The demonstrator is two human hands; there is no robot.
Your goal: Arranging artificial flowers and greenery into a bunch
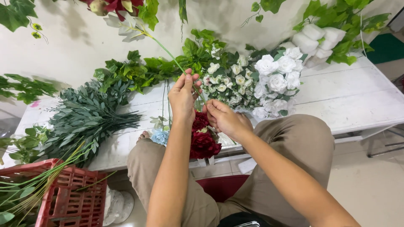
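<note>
I hold a long green flower stem [168, 52] that runs from between my hands up and far left to a dark red bloom [115, 6] at the top edge. My left hand [183, 96] pinches the stem with fingers closed around it, thumb against fingertips, while my right hand [225, 118], just beside and nearer, is curled shut on the stem's lower end. Below both hands, near my lap, sits a cluster of deep red flowers [204, 141]. Beyond my hands, a bunch of white roses [277, 77] lies on the white table [357, 92] to the right. Grey-green leaf sprays [90, 113] lie to the left, and a red plastic crate [71, 197] stands near left.
</note>
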